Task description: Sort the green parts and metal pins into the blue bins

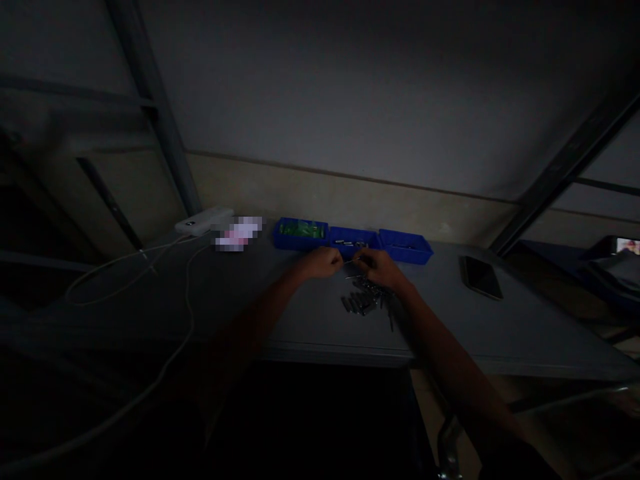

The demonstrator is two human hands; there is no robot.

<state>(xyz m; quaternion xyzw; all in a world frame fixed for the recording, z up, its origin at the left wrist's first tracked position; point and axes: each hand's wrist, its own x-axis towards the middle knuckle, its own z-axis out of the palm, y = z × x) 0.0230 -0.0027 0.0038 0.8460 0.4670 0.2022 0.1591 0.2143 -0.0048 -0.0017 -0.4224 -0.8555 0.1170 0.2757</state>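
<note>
My left hand (324, 262) is closed round one end of a thin metal rod (349, 261), just in front of the blue bins. Fingers pinched, my right hand (376, 265) meets the rod's other end; a small dark part seems to sit between those fingertips, too dim to name. Below my right hand lies a loose pile of small metal cylinders and thin rods (363, 300) on the grey table. Behind both hands, the middle blue bin (356, 235) holds some shiny metal pieces.
A left blue bin (287, 243) contains green items, and a right blue bin (415, 255) has a few small parts. On the right rests a dark phone (481, 277). A white power strip (203, 221), a lit blurred screen (240, 233) and a white cable (189, 300) occupy the left.
</note>
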